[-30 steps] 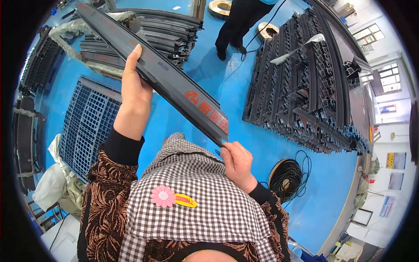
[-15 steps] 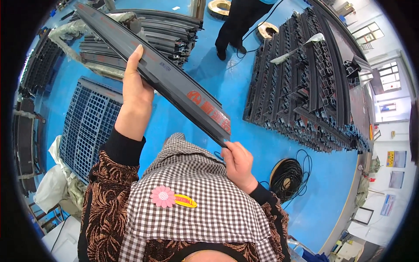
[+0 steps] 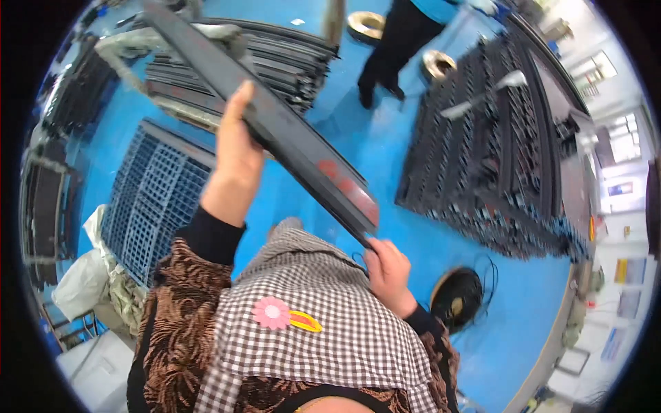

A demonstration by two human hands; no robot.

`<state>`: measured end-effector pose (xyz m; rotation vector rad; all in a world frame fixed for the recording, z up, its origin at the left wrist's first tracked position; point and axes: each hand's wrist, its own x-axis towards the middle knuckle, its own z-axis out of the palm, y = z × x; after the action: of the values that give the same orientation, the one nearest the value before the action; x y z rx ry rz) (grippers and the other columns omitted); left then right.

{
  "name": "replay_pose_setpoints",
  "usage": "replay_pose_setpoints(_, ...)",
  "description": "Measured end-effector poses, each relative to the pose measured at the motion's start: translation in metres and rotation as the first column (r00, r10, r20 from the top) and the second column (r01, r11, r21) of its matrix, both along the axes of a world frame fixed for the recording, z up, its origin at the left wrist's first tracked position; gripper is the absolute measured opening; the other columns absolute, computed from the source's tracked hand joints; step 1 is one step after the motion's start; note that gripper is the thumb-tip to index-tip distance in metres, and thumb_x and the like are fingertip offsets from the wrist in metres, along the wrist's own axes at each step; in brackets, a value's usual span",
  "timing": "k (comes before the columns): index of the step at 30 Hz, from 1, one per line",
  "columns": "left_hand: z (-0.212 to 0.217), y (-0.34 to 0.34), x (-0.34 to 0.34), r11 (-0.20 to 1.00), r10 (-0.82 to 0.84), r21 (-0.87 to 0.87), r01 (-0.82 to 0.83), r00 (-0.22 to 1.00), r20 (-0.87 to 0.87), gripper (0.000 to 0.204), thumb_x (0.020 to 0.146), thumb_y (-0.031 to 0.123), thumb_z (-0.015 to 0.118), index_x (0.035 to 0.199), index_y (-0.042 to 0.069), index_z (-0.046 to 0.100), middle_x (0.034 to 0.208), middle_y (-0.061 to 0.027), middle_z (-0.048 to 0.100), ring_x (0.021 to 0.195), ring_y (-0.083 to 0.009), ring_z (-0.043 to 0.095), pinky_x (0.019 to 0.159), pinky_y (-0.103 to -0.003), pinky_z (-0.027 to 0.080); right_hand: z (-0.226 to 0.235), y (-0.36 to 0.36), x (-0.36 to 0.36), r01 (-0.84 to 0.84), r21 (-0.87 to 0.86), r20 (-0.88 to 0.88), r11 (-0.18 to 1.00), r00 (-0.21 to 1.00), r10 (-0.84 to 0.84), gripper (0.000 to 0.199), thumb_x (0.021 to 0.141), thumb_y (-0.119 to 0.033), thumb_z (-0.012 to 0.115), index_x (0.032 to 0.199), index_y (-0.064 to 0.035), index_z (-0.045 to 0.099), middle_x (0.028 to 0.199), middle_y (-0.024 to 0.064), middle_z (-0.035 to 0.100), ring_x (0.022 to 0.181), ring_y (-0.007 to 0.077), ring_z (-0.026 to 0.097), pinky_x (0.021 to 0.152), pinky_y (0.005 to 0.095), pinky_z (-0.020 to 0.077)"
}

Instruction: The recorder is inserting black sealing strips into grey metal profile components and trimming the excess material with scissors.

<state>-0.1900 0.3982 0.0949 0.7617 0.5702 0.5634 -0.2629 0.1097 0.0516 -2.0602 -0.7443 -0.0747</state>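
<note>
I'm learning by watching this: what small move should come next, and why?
Perhaps slide the right hand slightly up the long dark profile: it is at the near end, while the left hand grips farther along, thumb on top, and seems able to steady the piece.

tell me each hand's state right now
Left hand: closed on the long dark profile, thumb on top.
Right hand: closed at its near end; what's pinched is unclear.

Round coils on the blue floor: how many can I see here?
3: a pale coil left of the co-worker's legs, another pale coil right of them, and a black coil right of the right hand. Others may be hidden.
</note>
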Motion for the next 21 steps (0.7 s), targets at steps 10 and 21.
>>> replay_pose_setpoints(10,0.009,-0.015,-0.002,0.997,0.000,-0.074,-0.001,1.000,-0.020,0.045,0.077,0.036,0.070,0.105,0.003,0.058,0.100,-0.0103,0.058,0.089,-0.0207,0.056,0.081,-0.035,0.044,-0.001,-0.009,0.001,0.006,-0.021,0.005,1.000,1.000,-0.006,0.009,0.080,0.000,0.055,0.088,0.0010,0.059,0.067,0.0092,0.054,0.054,0.0213,0.045,0.050,0.0323,0.0374)
replay_pose_setpoints(21,0.005,-0.017,0.003,0.998,-0.003,-0.068,0.002,1.000,-0.020,0.051,0.076,0.038,0.070,0.109,0.002,0.056,0.100,-0.0110,0.058,0.088,-0.0218,0.056,0.080,-0.035,0.045,0.001,-0.011,0.007,0.001,0.043,-0.109,0.999,0.994,0.003,0.009,0.081,-0.001,0.058,0.089,0.0022,0.059,0.067,0.0084,0.055,0.051,0.0199,0.043,0.048,0.0316,0.0361)
